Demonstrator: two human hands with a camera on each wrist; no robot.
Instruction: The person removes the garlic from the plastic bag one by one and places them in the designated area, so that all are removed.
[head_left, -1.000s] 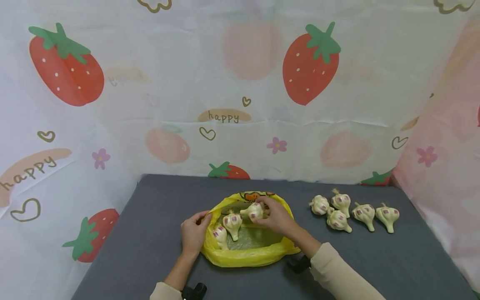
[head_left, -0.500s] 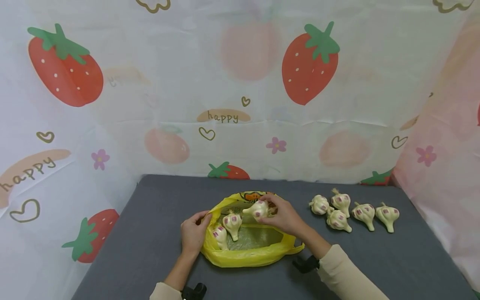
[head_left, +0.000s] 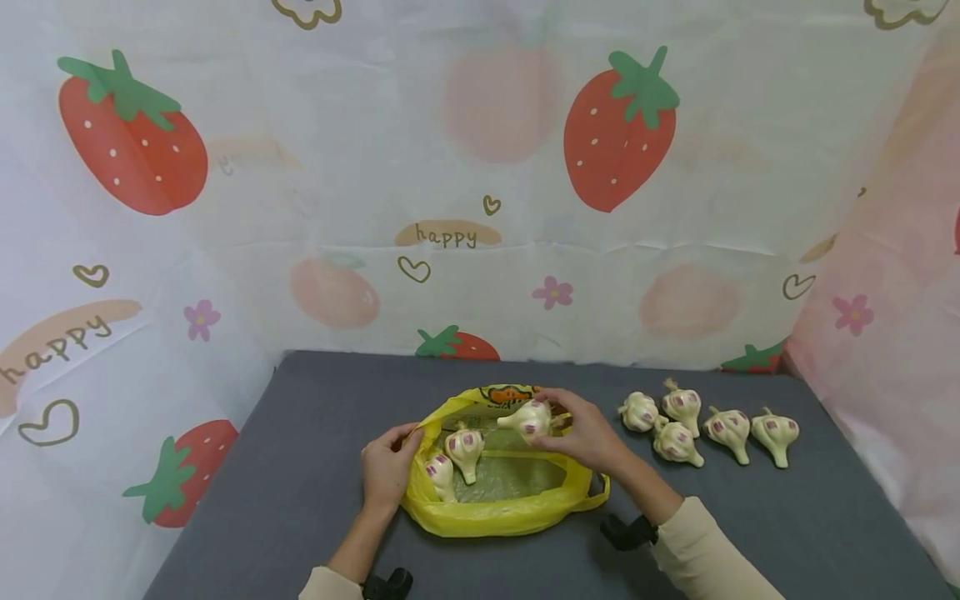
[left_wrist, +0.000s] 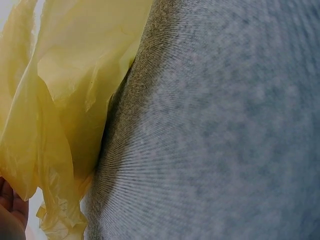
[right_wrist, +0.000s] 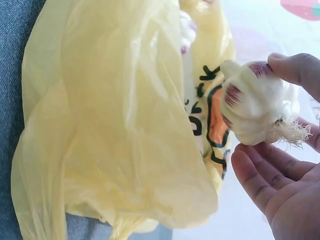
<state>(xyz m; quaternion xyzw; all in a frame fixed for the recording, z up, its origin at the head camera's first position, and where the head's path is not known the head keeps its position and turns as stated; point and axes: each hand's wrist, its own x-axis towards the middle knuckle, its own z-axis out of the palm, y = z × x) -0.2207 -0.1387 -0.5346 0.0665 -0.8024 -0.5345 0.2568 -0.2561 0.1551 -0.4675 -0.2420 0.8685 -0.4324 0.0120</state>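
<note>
A yellow plastic bag (head_left: 495,518) stands with its mouth spread on the dark table. My left hand (head_left: 387,472) pinches the bag's left rim between thumb and fingers; in the left wrist view only part of that hand shows beside the yellow film. Over the right side of the bag's mouth, my right hand (head_left: 581,435) holds a garlic bulb (right_wrist: 260,102) between thumb and fingertips, its root tuft toward the palm and its stem pointing left. Two more bulbs lie inside the bag at the left: one garlic bulb (head_left: 465,452) and, partly behind the rim, another garlic bulb (head_left: 441,477).
Several garlic bulbs (head_left: 726,428) lie on the grey table (head_left: 315,417) to the right of the bag. A bag handle loop (head_left: 598,493) sticks out at the right. A strawberry-print curtain (head_left: 480,167) hangs behind the table and along both sides.
My right hand has drawn to the right with the garlic bulb, from within the bag's mouth toward its right rim. The handle loop there has come into sight. My left hand stays put.
</note>
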